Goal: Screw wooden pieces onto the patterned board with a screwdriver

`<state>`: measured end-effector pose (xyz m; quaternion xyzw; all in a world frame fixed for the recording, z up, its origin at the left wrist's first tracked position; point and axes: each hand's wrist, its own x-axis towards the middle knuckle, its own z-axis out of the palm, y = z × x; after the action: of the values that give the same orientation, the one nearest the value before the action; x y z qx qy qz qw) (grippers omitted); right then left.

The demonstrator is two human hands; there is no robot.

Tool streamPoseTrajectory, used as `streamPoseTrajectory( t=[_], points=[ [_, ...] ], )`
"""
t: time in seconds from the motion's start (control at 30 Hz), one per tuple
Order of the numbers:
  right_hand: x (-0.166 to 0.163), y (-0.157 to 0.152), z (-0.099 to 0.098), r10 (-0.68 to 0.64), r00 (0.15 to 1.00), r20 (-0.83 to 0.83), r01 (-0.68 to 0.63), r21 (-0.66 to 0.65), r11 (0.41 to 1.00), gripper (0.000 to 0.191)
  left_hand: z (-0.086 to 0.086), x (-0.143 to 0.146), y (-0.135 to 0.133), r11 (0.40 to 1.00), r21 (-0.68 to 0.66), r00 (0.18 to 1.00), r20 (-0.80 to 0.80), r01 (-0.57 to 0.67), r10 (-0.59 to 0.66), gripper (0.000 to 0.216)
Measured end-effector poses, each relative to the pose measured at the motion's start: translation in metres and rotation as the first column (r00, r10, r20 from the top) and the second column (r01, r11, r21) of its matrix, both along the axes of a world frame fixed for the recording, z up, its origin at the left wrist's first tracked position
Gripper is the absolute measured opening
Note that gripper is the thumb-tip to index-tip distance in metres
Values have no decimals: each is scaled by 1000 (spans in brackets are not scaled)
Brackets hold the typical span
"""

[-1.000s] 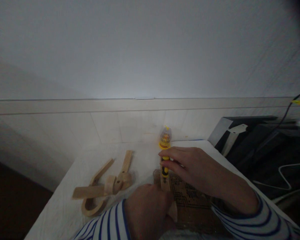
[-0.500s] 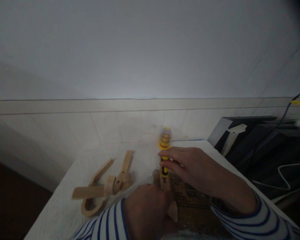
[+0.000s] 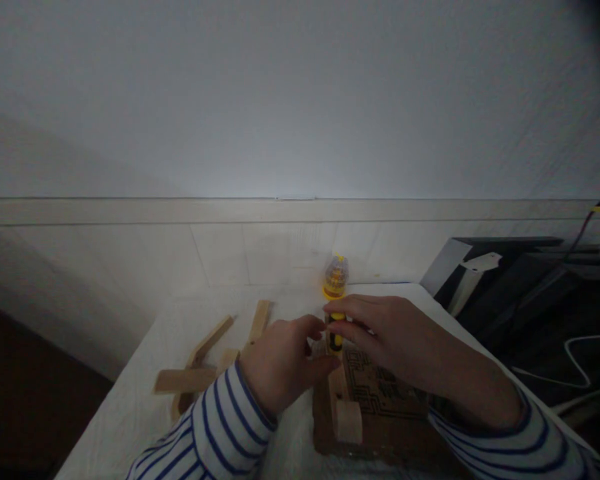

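A yellow-and-black screwdriver (image 3: 336,337) stands upright over a pale wooden bar, its tip hidden. My right hand (image 3: 385,337) grips the top of its handle between thumb and fingers. My left hand (image 3: 287,363) is at the screwdriver's left side, thumb and index finger apart, the thumb tip over the wooden bar (image 3: 338,385). Whether it touches the handle I cannot tell. The bar has a pale wooden block (image 3: 349,421) at its near end and lies on a dark brown carved wooden board (image 3: 380,390).
Several loose wooden pieces (image 3: 185,381) lie on the white-covered table (image 3: 115,427) at left, partly behind my left arm. A clear-topped yellow bit case (image 3: 335,277) stands near the wall (image 3: 260,257). Dark panels (image 3: 535,300) and a white cable (image 3: 577,337) are at right.
My left hand has left the near end of the wooden bar and moved up and forward beside the screwdriver, uncovering the block. My right hand keeps its grip. The view has shifted slightly.
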<state>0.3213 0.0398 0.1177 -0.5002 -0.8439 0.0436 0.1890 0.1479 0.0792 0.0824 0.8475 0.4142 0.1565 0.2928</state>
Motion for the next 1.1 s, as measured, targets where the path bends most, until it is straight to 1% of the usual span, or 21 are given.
streamPoseTrajectory(
  t=[0.1, 0.17, 0.3, 0.4, 0.5, 0.63, 0.73, 0.8, 0.9, 1.0, 1.1],
  points=[
    [-1, 1, 1, 7, 1000, -7, -7, -28, 1000, 18, -5, 6, -2, 1000, 11, 990, 140, -20, 18, 35],
    [-1, 1, 1, -2, 1000, -1, 2, -30, 1000, 17, -6, 9, -3, 999, 4, 979, 203, -33, 32, 35],
    [0, -1, 1, -32, 999, 30, 33, -18, 999, 16, -11, 14, -4, 996, -29, 965, 244, -90, 95, 35],
    [0, -1, 0, -41, 998, 43, 42, -22, 999, 15, -15, 16, -4, 995, -44, 956, 276, -92, 100, 29],
    [-1, -1, 0, -48, 998, 39, 49, -24, 998, 17, -16, 15, -4, 995, -64, 957, 275, -72, 87, 25],
    [0, -2, 2, -34, 999, 24, 34, -24, 999, 20, -12, 14, -4, 998, -18, 971, 232, -60, 63, 16],
    [2, -6, 6, -5, 1000, 6, 5, -10, 1000, 25, -11, 14, -5, 999, -3, 975, 220, -45, 45, 14],
    [2, -9, 10, 5, 1000, -18, -5, 4, 1000, 29, -13, 14, -6, 999, -2, 973, 226, -49, 48, 15],
    [3, -13, 14, 44, 998, -42, -45, -22, 999, 24, -19, 14, -6, 999, 3, 968, 247, -52, 49, 15],
    [4, -13, 14, 87, 994, -63, -91, -59, 994, 20, -22, 16, -6, 997, 27, 968, 243, -79, 70, 13],
    [6, -12, 12, 92, 993, -74, -96, -50, 994, 22, -20, 19, -9, 988, 76, 969, 218, -132, 112, 12]
  ],
)
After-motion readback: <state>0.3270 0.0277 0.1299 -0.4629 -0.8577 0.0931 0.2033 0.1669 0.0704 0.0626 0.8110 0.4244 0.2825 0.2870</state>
